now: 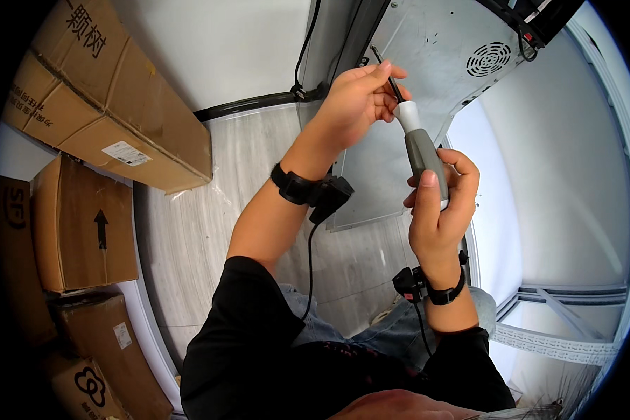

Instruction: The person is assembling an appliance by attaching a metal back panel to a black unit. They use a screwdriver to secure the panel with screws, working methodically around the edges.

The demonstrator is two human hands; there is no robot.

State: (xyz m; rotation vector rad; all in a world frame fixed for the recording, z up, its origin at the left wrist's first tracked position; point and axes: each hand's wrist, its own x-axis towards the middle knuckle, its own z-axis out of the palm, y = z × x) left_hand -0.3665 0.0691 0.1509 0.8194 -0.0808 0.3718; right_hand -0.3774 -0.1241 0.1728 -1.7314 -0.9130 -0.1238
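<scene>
From where I sit, the screwdriver (418,148) lies just off the middle of my view toward one o'clock, its handle low and its tip pointing to eleven. My right hand (442,206), at three o'clock, is wrapped around the grey handle, thumb on top. My left hand (353,99), near twelve, is nearly closed, with thumb and fingertips pinching the dark shaft (395,87) and the other fingers loosely curled. I cannot tell whether the tip meets the metal panel (434,42) behind it or only lines up in front of it. My main worry is that pinch: if the right hand turned the handle, the shaft could spin against the skin, or slide out if the hold is light. A shove toward eleven could let the tip skid and scrape the panel, since I cannot see anything seating it. If both hands loosened together, the screwdriver could drop toward the floor (238,175). The left wristband's wire (310,262) hangs slack toward six, and a quick reach could snag it on the knees and jerk that hand off line.
</scene>
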